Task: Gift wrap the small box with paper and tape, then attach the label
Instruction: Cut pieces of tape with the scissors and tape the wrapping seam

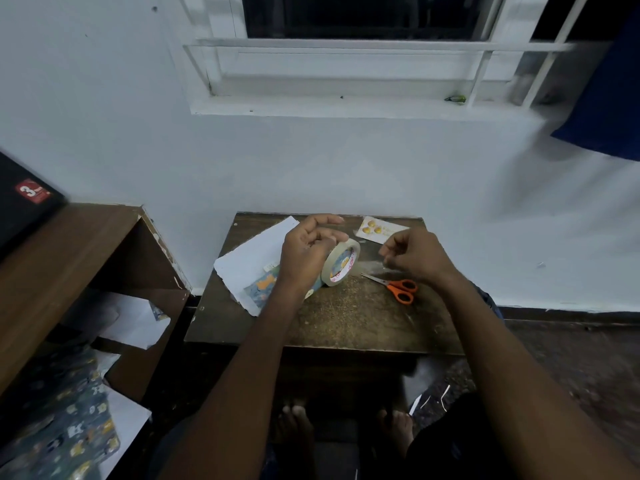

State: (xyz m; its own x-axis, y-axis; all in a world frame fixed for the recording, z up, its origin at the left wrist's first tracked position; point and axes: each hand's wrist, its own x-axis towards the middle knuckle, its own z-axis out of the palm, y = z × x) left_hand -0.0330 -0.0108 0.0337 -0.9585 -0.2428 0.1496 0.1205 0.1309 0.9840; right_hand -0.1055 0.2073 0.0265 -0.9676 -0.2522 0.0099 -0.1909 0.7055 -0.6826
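Note:
A roll of clear tape [341, 268] stands on edge on the small dark wooden table [346, 320]. My left hand [308, 251] grips the roll from the left and above. My right hand [414, 254] is to the right of the roll, its fingers pinched on a strip of tape pulled out from it. Under my left wrist lies the small box in blue patterned paper [265, 287], partly hidden. It rests on a white sheet of paper [252, 258]. A label card with yellow shapes [375, 230] lies at the table's back edge.
Orange-handled scissors [398, 287] lie on the table right of the tape. A brown shelf unit [69, 271] stands to the left with paper scraps inside. Patterned wrapping paper [65, 431] lies at bottom left. The white wall is just behind the table. My bare feet show beneath it.

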